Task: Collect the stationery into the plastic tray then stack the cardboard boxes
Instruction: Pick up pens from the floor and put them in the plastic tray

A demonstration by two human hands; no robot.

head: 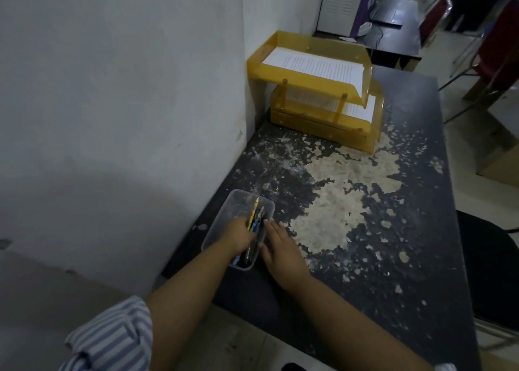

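- The pencils [254,216] are a loose bundle sitting in the clear plastic tray [222,219], tips aimed at the far end. If the bundle gets let go at a slant, I'd guess a couple end up propped over the rim and roll out.
- Left hand [238,234] is down inside the tray with its fingers wrapped round that bundle. Pull it out carelessly and it could drag a pen out with it.
- Right hand [280,247] lies flat with straight fingers, holding nothing, right up against the tray's right wall. Looks like it's steadying the thing. The tray looks light, so one hard nudge from that side probably slides it.
- Which is the real worry: the tray sits close to the left edge of the table [393,230], next to the wall [112,90]. Shove it leftward and it may tip off the edge, pencils and all.
- The tabletop is flaky and patchy, so the tray might catch and jerk rather than glide.
- Yellow paper trays [258,67] at the far end are well apart, no danger there.
- Can't spot any cardboard boxes on the table, so stacking isn't started yet.
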